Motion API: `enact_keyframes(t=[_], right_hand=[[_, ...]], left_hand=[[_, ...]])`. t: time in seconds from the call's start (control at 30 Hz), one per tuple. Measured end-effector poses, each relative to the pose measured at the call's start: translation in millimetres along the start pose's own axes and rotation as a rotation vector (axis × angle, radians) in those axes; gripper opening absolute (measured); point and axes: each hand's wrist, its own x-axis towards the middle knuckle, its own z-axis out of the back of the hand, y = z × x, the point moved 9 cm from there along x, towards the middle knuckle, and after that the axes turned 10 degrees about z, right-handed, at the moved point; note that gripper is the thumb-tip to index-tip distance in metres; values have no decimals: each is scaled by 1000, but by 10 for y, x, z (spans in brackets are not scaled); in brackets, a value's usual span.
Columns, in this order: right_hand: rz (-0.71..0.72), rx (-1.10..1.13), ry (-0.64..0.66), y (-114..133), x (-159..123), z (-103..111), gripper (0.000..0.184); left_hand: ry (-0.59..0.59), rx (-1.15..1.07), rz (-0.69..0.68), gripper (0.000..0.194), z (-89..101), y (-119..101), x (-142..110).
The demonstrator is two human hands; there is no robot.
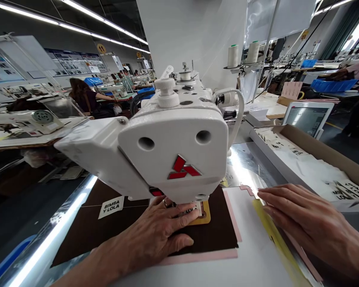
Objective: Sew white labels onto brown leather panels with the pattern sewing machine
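Observation:
A white sewing machine head (173,147) with a red three-part emblem fills the middle of the view. Beneath it lies a dark brown fabric panel (209,235), which carries a white "BIMBA Y LOLA" label (111,207) on its left part. My left hand (164,225) rests flat on the panel, fingers stretched over a second, partly covered label (193,210) beside a yellow plate (208,213) below the machine head. My right hand (305,219), fingers extended, touches the right edge of a white sheet (251,247) with pink and yellow strips. The needle is hidden.
To the right, a cardboard box (305,159) holds many loose white labels, with a tablet screen (308,117) behind it. Two thread cones (232,56) stand on a rack at the back. Another person (83,95) sits among machines at the left; a blue bin edge (12,259) shows lower left.

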Motion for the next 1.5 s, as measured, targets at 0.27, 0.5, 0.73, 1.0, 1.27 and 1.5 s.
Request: enact_keyframes(t=[0.27,0.5,0.73,1.0,1.27,1.5], right_hand=[[-1,0,-11,-27,-12,59,29],[-19,-4,10,-65,-48,54,31],[-52,32,38,-112,-86,5,29],[-73,32,56,-111,-85,4,27],[-95,32,75,-140,-133,-33,27],[-89,15,70,-157,-143,-32,23]], left_hand=[[7,17,-7,54,-20,-50,-20],[5,-59,43,61,-66,87,61],[-20,-88,142,48,-137,215,94],[-28,-112,160,48,-37,146,103],[-25,-64,138,49,-35,100,108],[-84,-54,140,53,-23,96,26]])
